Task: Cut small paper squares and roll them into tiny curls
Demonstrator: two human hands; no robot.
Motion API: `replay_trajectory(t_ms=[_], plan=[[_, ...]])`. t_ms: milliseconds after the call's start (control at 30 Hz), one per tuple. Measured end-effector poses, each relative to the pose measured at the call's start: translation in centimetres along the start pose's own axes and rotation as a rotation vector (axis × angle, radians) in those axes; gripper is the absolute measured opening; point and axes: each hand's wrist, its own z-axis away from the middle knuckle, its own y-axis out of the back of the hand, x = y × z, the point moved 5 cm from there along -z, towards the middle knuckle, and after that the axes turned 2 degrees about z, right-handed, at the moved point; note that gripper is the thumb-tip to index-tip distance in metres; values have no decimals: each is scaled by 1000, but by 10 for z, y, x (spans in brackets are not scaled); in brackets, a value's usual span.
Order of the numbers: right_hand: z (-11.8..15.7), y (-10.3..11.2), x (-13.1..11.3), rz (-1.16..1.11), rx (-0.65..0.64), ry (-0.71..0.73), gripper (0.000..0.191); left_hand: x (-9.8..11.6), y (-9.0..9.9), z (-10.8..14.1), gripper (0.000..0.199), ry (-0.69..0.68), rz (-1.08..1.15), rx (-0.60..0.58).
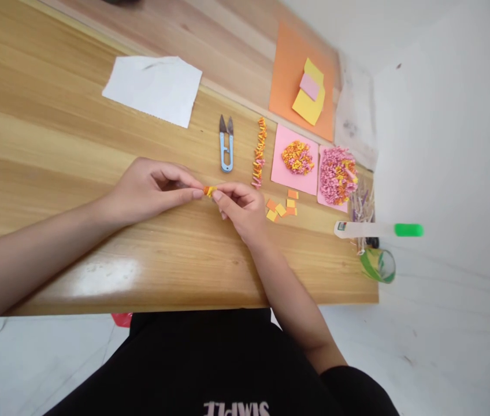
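A small orange and yellow twisted paper piece point(209, 190) is pinched between both hands above the wooden table point(175, 254). The fingertips of my left hand point(153, 188) close on its left end. Thumb and fingers of my right hand point(240, 208) grip its right end. Just beyond them lie blue-handled thread snips point(226, 147) with the blades pointing away. A row of orange, yellow and pink twisted pieces point(259, 151) stretches beside the snips. To the right of my right hand are several small orange and yellow paper pieces point(280, 209).
White paper point(153, 86) lies back left. Two pink sheets point(284, 170) bear heaps of coloured pieces point(338, 176). Behind them is an orange sheet point(284, 75) with yellow and pink paper. A green-capped bottle point(366, 230) and green cup point(377, 266) stand at the right edge.
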Motion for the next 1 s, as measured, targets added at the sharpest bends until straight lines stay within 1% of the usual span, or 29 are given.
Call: replay_trajectory(t_ms=[167,333,500,667,833,1000], plan=[[0,0,-2,0,-5,9,27,0,-1,0,16,18,20,12],[0,-1,-3,-19,-16,20,30,0,-1,0,19,32,25,24],[0,-1,-2,-31,-22,41,29,-2,0,0,20,39,32,16],[0,-1,-2,-1,-30,28,30,-3,-1,-1,19,32,30,-2],[0,-2,-4,-33,-53,63,28,-2,0,-1,18,23,30,-7],[1,-3,-5,-28,-56,57,26,-2,-1,-1,17,-4,40,-19]])
